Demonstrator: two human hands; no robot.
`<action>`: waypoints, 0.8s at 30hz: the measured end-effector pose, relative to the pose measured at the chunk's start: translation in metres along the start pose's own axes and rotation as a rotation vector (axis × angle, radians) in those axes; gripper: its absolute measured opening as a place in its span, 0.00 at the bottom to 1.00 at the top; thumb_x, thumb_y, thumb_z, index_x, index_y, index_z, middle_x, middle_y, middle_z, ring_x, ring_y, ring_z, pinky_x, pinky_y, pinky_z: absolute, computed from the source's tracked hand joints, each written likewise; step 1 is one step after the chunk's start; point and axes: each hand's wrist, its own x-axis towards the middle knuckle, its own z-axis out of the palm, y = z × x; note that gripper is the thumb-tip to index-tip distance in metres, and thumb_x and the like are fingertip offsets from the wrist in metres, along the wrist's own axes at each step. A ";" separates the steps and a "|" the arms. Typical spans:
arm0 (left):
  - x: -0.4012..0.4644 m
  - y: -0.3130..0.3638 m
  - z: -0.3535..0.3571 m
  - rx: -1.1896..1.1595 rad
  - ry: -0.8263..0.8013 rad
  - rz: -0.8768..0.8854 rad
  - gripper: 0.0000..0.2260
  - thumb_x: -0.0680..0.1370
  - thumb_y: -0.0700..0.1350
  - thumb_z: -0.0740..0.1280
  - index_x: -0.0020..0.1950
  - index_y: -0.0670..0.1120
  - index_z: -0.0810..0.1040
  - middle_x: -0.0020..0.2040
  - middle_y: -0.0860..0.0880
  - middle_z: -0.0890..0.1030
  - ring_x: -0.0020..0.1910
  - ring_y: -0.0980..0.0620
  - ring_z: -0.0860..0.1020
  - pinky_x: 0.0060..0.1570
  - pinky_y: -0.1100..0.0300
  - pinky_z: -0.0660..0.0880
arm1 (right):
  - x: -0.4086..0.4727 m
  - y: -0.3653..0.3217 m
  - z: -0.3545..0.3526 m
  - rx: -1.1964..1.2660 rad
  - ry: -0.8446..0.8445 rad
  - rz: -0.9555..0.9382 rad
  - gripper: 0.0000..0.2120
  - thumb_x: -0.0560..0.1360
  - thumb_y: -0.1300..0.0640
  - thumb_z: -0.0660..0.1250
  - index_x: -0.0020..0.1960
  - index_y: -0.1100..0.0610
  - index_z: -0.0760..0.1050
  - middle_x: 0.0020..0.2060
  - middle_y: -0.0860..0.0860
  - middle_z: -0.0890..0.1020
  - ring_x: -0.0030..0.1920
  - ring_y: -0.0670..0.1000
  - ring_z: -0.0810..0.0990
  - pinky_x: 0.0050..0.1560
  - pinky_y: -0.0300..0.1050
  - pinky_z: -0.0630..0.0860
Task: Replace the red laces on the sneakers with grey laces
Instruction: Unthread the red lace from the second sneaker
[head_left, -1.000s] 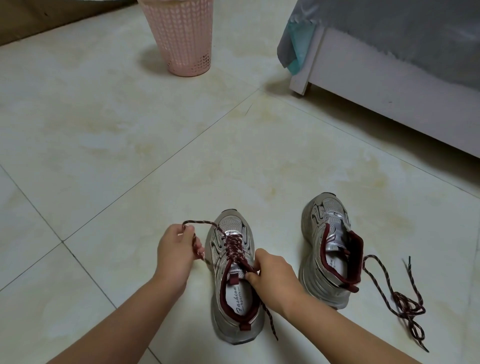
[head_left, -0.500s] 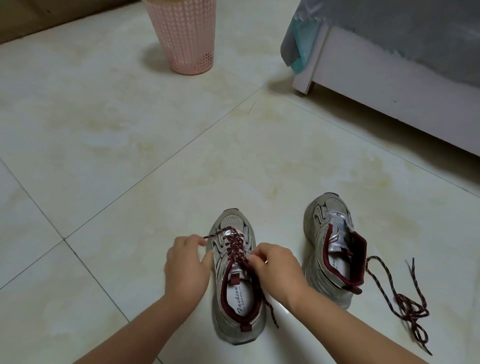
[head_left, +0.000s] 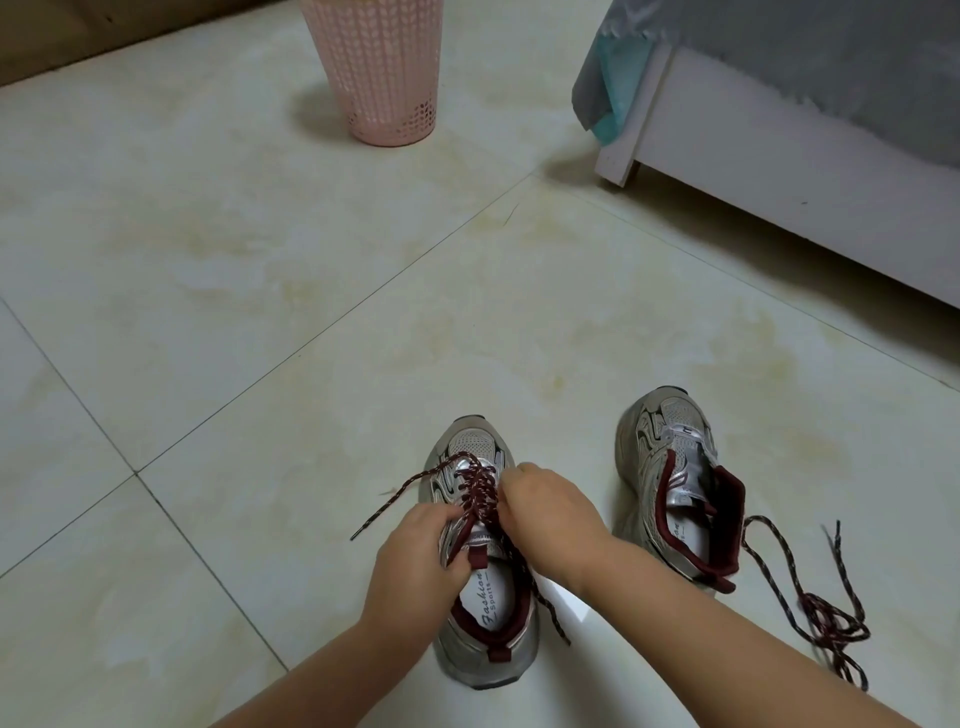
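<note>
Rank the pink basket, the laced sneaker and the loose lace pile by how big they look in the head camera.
1. Laced sneaker, though nearness to the camera inflates it.
2. Pink basket, cut off at the top and farther away, so these two are unsure.
3. Loose lace pile, clearly smallest.

A pink perforated basket stands on the pale tiled floor at the far side, well apart from a white bed frame at the right, draped with a grey cover over a teal sheet corner.
</note>
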 end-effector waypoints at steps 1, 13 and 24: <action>0.001 0.000 0.000 -0.004 0.003 -0.004 0.17 0.71 0.42 0.70 0.60 0.49 0.76 0.55 0.54 0.77 0.53 0.58 0.74 0.49 0.74 0.62 | 0.001 0.000 -0.001 -0.020 -0.001 -0.009 0.08 0.77 0.62 0.55 0.52 0.61 0.71 0.51 0.59 0.76 0.51 0.59 0.75 0.43 0.47 0.66; -0.003 -0.003 0.000 0.011 -0.035 0.021 0.16 0.71 0.41 0.69 0.58 0.51 0.77 0.53 0.56 0.78 0.52 0.59 0.75 0.47 0.77 0.63 | -0.001 0.006 -0.004 0.608 -0.142 0.282 0.12 0.75 0.64 0.62 0.33 0.58 0.68 0.31 0.55 0.72 0.37 0.54 0.71 0.40 0.47 0.70; -0.001 -0.002 0.000 0.044 -0.049 0.052 0.15 0.71 0.43 0.69 0.58 0.52 0.78 0.53 0.55 0.80 0.52 0.57 0.76 0.46 0.75 0.62 | -0.014 0.012 0.006 0.408 -0.166 0.261 0.13 0.76 0.49 0.64 0.37 0.55 0.71 0.34 0.51 0.76 0.40 0.53 0.74 0.44 0.46 0.73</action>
